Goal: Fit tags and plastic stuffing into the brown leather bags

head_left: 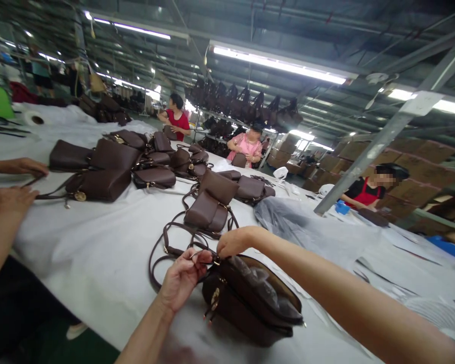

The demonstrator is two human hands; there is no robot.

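Observation:
A dark brown handbag [250, 308] lies in front of me with its top unzipped and clear plastic stuffing [267, 285] showing inside. A gold round charm [215, 297] hangs at its side. My left hand [182, 279] pinches the bag's thin strap [167, 235] close to a metal fitting at the bag's end. Over the same end, my right hand [235, 241] is bent down with its fingers closed; they seem to be on the strap end, but the fingertips are partly hidden. The strap loops out on the white table cover [109, 253].
Several more brown bags [208, 210] lie beyond my hands. At the left, a co-worker's hands [11, 202] hold a strap of another bag [106, 174]. Grey plastic sheeting [288, 217] lies right of centre, near a slanted metal post [387, 131]. Other people work across the table.

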